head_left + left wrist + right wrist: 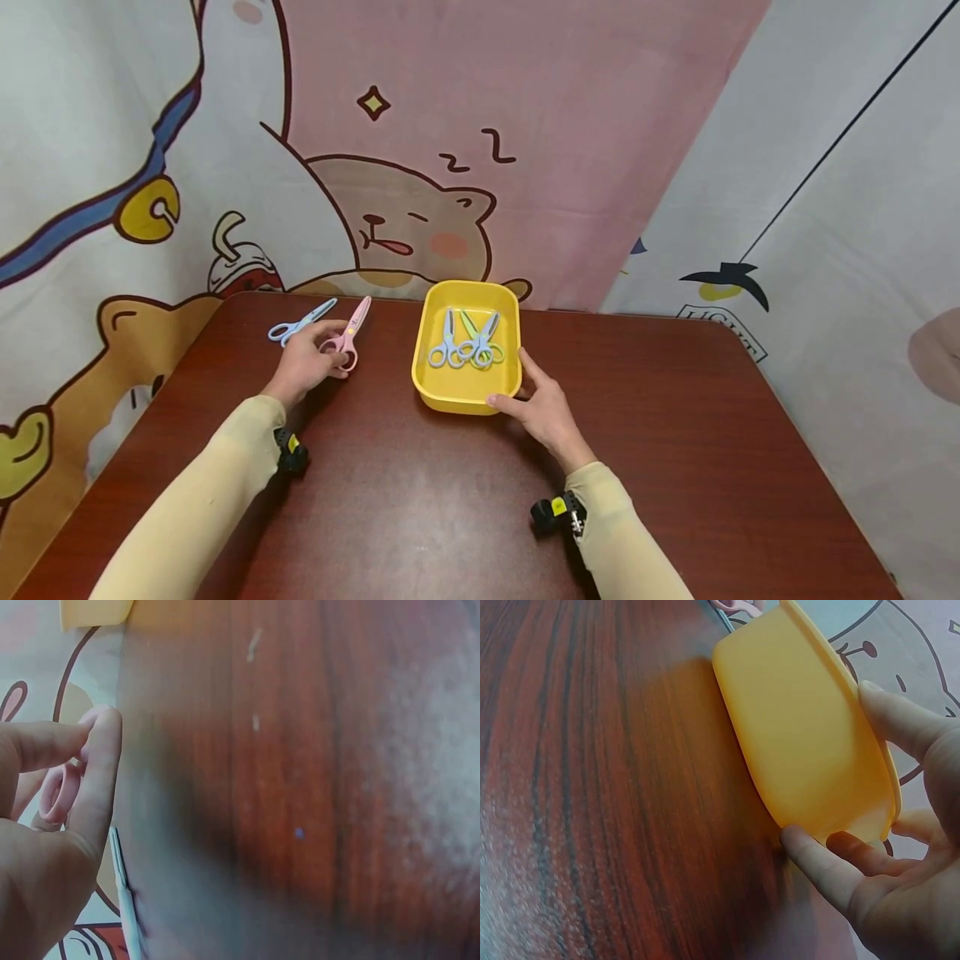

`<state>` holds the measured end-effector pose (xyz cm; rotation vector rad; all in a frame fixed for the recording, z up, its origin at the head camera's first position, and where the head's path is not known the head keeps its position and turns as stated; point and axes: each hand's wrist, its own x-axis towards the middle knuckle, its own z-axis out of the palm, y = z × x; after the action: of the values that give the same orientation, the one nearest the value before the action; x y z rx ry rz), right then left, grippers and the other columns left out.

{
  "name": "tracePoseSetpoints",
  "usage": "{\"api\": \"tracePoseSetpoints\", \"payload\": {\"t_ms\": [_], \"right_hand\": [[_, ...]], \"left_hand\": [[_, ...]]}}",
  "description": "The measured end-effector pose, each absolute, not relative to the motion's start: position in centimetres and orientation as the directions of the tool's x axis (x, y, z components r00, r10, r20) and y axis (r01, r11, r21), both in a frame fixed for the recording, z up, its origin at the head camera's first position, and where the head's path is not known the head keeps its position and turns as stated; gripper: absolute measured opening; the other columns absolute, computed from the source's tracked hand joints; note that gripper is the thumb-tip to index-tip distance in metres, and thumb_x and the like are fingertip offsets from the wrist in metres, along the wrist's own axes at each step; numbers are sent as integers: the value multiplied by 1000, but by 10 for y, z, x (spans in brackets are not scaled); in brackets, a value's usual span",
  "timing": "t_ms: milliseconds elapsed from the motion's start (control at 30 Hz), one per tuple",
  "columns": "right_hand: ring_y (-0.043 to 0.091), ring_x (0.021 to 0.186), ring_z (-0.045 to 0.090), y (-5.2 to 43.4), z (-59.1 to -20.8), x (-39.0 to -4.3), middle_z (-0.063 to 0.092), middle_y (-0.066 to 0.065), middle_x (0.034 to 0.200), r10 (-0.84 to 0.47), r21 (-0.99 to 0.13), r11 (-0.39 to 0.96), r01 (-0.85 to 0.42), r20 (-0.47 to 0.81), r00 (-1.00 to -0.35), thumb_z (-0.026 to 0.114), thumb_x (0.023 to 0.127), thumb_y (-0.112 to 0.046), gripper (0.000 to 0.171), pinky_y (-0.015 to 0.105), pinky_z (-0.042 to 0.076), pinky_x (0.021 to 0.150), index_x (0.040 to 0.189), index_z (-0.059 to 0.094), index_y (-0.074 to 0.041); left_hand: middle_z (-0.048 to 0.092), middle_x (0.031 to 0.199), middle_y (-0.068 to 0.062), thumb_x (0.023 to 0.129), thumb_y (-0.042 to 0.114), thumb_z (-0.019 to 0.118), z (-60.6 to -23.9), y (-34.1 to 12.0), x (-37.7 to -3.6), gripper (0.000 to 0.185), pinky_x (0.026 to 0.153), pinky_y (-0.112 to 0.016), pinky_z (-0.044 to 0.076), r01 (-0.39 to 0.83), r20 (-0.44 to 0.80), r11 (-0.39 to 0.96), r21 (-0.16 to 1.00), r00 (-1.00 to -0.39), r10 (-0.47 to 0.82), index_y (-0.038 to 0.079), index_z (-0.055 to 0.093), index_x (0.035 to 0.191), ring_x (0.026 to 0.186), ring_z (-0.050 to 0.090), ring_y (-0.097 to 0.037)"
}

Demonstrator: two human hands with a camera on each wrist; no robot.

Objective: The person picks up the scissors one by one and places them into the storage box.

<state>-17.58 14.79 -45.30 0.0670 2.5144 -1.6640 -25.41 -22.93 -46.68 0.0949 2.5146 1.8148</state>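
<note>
My left hand (302,367) pinches pink scissors (351,331) by their handle loops, blades pointing away. In the left wrist view, a pink loop (61,793) shows between thumb and fingers. Just left of that hand, blue scissors (303,322) lie on the table near its far edge. With thumb over the rim and fingers against the outer wall, my right hand (551,417) holds the near right corner of a yellow tray (457,406). Inside the tray lie blue scissors (447,337), with another blue pair (485,335) crossing green scissors (468,320) beside them.
A dark reddish-brown wooden table (420,500) carries everything. Directly behind its far edge hangs a cloth backdrop (570,167) with cartoon animals. A small black device is strapped to each wrist.
</note>
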Motion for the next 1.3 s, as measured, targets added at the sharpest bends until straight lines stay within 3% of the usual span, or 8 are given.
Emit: {"api": "tracePoseSetpoints", "payload": {"t_ms": [233,433,700,1300], "right_hand": [[30,121,65,148,-454,-175,39,12,163,-38,-917,388,97,-121,-992,87,84,-25,104,29,55,86,166,24,-18],[30,123,65,148,-455,-177,38,11,164,-33,-917,386,99,-121,-992,88,84,-25,104,30,55,89,166,24,-20],[27,113,68,148,-455,-177,40,14,162,-39,-919,384,84,-107,-993,88,84,-21,103,23,53,75,165,25,-17],[26,111,68,148,-454,-176,45,13,159,-33,-916,388,99,-122,-992,88,84,-22,103,25,52,75,166,24,-20]], "left_hand": [[50,126,-30,88,-18,65,-464,-225,-251,62,64,-38,63,37,19,254,966,-997,73,-6,49,147,82,65,-23],[51,123,-30,88,-19,63,-460,-220,-248,59,65,-37,63,43,25,237,970,-997,78,-5,52,144,80,67,-24],[51,119,-28,88,-20,63,-456,-214,-245,58,66,-37,63,53,34,218,975,-995,90,-5,53,143,77,68,-21],[52,122,-26,90,-17,66,-445,-204,-239,56,68,-38,64,25,8,161,987,-995,104,-4,52,143,77,68,-16]]}}
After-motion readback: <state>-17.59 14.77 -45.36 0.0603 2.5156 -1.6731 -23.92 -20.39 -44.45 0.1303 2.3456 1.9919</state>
